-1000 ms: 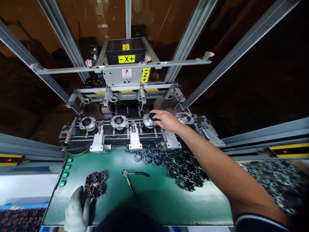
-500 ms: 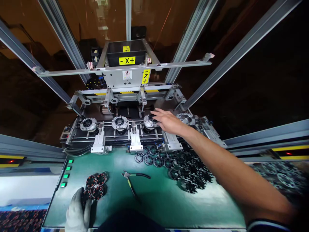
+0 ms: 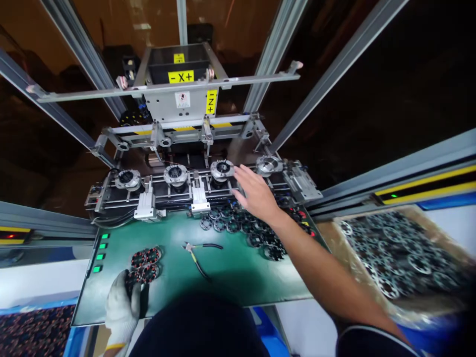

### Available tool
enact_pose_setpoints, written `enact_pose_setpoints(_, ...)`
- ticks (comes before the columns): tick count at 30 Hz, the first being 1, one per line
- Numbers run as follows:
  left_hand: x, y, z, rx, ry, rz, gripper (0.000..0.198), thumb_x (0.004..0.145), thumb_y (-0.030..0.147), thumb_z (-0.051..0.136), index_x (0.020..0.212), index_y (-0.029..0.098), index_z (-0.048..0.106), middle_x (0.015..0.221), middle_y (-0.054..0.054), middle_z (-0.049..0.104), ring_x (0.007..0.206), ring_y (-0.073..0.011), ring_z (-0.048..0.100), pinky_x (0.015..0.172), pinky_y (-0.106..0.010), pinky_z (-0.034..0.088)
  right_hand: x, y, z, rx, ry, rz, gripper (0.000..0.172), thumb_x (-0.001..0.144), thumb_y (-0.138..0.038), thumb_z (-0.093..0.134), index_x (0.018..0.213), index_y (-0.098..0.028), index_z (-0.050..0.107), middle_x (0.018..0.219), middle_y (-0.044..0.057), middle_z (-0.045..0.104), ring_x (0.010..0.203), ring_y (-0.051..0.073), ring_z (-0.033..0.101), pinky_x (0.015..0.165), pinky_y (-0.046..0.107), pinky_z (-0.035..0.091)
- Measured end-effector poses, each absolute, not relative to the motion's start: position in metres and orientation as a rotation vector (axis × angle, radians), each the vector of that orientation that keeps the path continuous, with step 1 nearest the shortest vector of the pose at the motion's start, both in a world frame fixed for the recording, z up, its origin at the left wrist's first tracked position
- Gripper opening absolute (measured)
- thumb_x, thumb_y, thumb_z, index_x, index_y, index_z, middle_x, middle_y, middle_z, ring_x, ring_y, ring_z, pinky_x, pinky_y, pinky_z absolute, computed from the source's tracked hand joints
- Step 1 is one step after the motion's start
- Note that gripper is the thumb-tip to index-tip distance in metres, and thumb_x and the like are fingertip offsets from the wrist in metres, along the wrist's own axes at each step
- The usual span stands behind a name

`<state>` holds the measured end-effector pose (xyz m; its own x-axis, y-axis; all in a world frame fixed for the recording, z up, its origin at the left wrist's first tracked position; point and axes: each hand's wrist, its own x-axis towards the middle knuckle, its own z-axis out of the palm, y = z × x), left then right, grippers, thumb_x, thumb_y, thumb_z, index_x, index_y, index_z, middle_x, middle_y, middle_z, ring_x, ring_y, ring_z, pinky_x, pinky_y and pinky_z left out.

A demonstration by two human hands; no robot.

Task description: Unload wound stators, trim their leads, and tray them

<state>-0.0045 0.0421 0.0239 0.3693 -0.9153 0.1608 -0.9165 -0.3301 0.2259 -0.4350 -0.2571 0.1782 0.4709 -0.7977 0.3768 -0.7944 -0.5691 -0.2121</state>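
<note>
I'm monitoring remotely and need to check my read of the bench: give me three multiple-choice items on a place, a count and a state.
1. Where do the pliers lie?
A. on the green mat
B. in the right-hand box
C. on a fixture

2. How many round fixtures stand in the machine's row?
A. two
B. four
C. six

3. How is the right hand?
A. closed on the pliers
B. open, holding nothing
C. gloved

Answers:
1 A, they lie on the mat's middle.
2 B, four show side by side.
3 B, bare fingers spread above the black rings.

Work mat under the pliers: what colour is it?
Green: the mat, seen clearly in the head view.
</note>
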Motion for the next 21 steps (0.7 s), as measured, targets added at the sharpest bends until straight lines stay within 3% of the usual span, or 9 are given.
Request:
enact_pose_setpoints(4,-0.005,0.040,0.032,2.378,-1.641,-0.082,0.067,0.097,0.052,0.039,0.137,-0.002,0.045,0.125,-0.025,0.057,0.116,-0.0356,0.057,0.101,-0.046,0.047,-0.486,-0.160,0.136,-2.397,1.788,-1.067,0.044,0.093,-0.026,0.058,0.136,-0.020,0.052,0.142,0.011,0.055,0.140,0.027,0.044,0.117,0.051,0.040)
enact_pose_setpoints(8,-0.005,0.036,0.040,2.381,-1.673,-0.139,0.064,0.097,0.049,0.040,0.137,-0.001,0.044,0.122,-0.023,0.058,0.113,-0.0347,0.059,0.099,-0.043,0.048,-0.534,-0.082,0.074,-2.320,1.924,-0.946,0.023,0.091,-0.031,0.060,0.109,-0.018,0.066,0.123,0.017,0.066,0.128,0.036,0.054,0.102,0.059,0.051)
enact_pose_setpoints(11,-0.006,0.033,0.045,2.400,-1.681,-0.162,0.062,0.097,0.050,0.039,0.134,0.001,0.046,0.117,-0.021,0.060,0.109,-0.0351,0.061,0.094,-0.043,0.050,-0.546,-0.049,0.044,-2.289,1.945,-0.777,0.019,0.087,-0.032,0.063,0.099,-0.020,0.071,0.135,0.017,0.059,0.134,0.042,0.048,0.097,0.062,0.053)
enact_pose_setpoints(16,-0.008,0.032,0.046,2.443,-1.677,-0.159,0.064,0.096,0.051,0.039,0.134,0.000,0.046,0.118,-0.023,0.061,0.109,-0.0377,0.061,0.090,-0.047,0.053,-0.538,-0.043,0.034,-2.187,2.007,-0.623,0.021,0.087,-0.025,0.063,0.104,-0.017,0.073,0.156,0.016,0.036,0.145,0.045,0.029,0.101,0.065,0.047)
enact_pose_setpoints(21,-0.010,0.035,0.045,2.448,-1.643,-0.133,0.061,0.097,0.050,0.038,0.136,0.005,0.045,0.117,-0.021,0.062,0.106,-0.0369,0.063,0.089,-0.048,0.054,-0.524,-0.051,0.035,-2.158,2.007,-0.652,0.013,0.087,-0.021,0.060,0.089,-0.020,0.073,0.154,0.015,0.040,0.143,0.047,0.032,0.098,0.071,0.044)
